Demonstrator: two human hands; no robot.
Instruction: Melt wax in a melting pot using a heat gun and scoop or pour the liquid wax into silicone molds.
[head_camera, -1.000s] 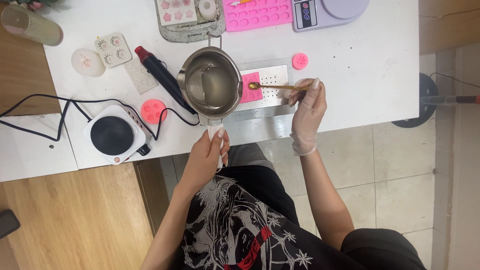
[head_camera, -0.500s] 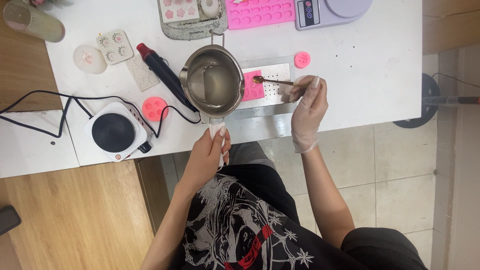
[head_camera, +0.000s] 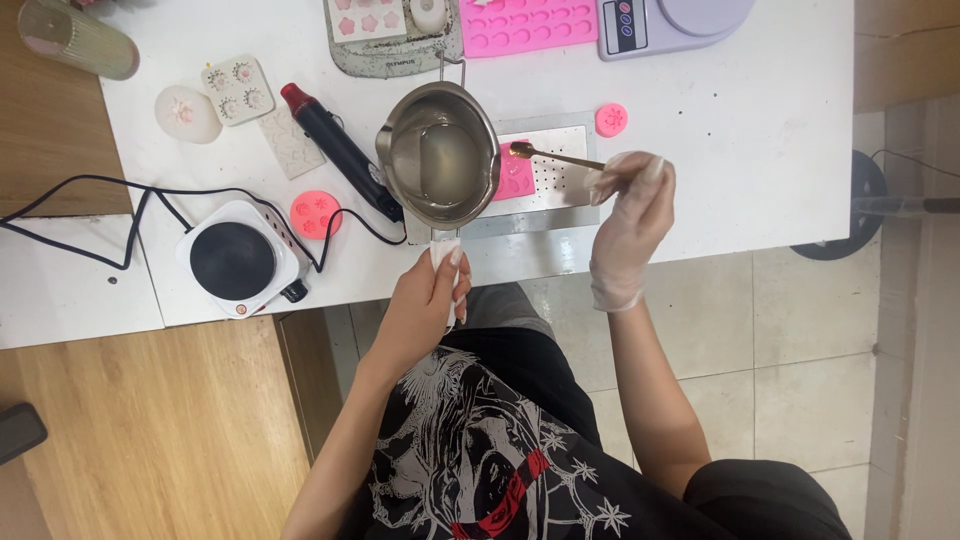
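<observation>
Both hands busy: left hand (head_camera: 425, 300) clamped on pot (head_camera: 440, 155) handle, right hand (head_camera: 632, 215) pinching gold spoon (head_camera: 555, 155) over pink mould (head_camera: 515, 178). Pouring step, probably; next needs slow tilt.

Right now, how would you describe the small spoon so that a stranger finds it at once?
On the white table, find the perforated metal tray beside the steel pot. Above it, the gloved right hand holds a thin golden spoon, the only gold thing there.

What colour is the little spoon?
Gold. The spoon, held in the gloved right hand, shows best in the head view.
</observation>
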